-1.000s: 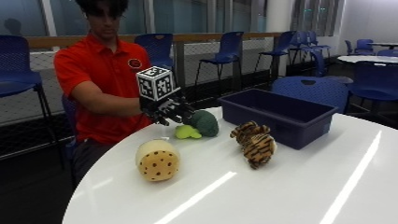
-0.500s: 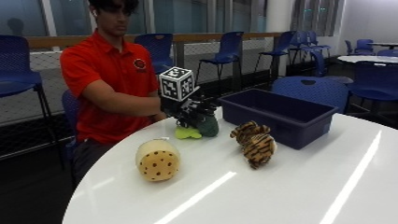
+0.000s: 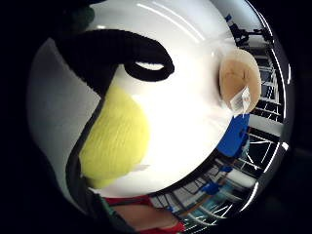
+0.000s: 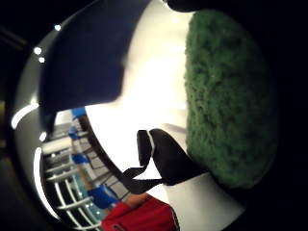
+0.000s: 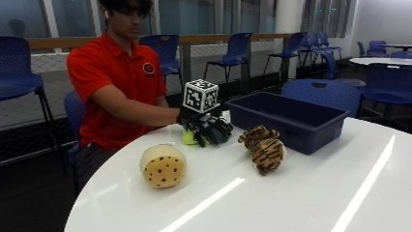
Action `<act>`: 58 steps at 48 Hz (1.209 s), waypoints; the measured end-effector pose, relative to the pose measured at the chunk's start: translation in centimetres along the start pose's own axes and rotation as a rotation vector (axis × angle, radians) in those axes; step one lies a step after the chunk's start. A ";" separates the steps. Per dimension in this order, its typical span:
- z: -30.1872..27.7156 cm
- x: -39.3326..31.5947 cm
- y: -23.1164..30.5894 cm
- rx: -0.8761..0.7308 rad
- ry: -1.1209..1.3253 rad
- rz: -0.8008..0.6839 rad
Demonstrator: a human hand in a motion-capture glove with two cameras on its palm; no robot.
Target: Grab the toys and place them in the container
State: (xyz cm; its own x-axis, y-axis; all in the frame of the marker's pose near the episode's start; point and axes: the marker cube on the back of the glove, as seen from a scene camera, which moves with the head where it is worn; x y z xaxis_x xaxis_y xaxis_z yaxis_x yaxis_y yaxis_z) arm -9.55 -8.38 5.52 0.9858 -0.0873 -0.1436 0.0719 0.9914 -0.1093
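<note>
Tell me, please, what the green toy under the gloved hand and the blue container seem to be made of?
Green toy: probably plush fabric; its surface looks nubbly and matte in the thumb side palm view. Blue container: likely moulded plastic; smooth, rigid walls with a rolled rim.

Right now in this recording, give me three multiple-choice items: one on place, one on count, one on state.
1. Where is the tiger toy?
A. beside the blue container
B. inside it
C. on a chair

2. How many toys lie untouched on the table?
A. none
B. two
C. four

3. What is the gloved right hand doing?
A. resting flat, away from the toys
B. holding the cookie toy
C. curling its grip over the green and yellow toy

Answers: 1 A, it lies on the table against the container's near side. 2 B, tiger and cookie. 3 C, fingers wrap it.
</note>
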 end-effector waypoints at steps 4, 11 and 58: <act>0.1 0.1 0.0 -0.022 0.011 -0.009; 0.0 0.3 0.2 -0.001 -0.024 0.003; -8.8 1.7 -1.2 0.099 -0.083 -0.065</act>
State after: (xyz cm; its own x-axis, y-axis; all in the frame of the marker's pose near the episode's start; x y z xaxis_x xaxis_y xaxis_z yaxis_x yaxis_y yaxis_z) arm -9.29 -10.61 -3.29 0.9874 -0.1477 -0.0568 0.1469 0.9890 -0.0179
